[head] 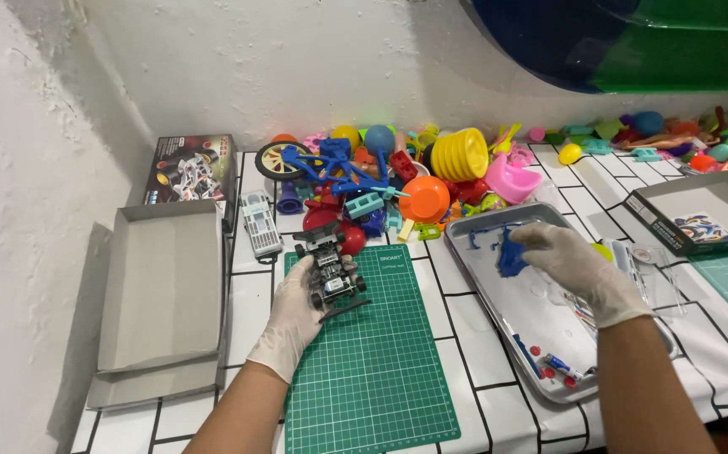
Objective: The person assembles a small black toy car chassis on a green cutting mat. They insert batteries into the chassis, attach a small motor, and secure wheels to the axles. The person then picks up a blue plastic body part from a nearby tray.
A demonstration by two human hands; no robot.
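The gloved left hand is closing its fingers around a small grey and black plastic toy car chassis with black wheels, holding it up over the upper left corner of the green gridded cutting mat. The gloved right hand is reaching into the shallow rectangular metal tray at about three o'clock from the mat; its fingers are curling over a blue plastic car body piece, pinching it at the tray's upper end. Small red and blue parts are lying at the tray's near corner. At twelve o'clock from the mat, a heap of colourful plastic toys is piling against the white wall. At nine o'clock, an open grey cardboard box is sitting on the tiled table.
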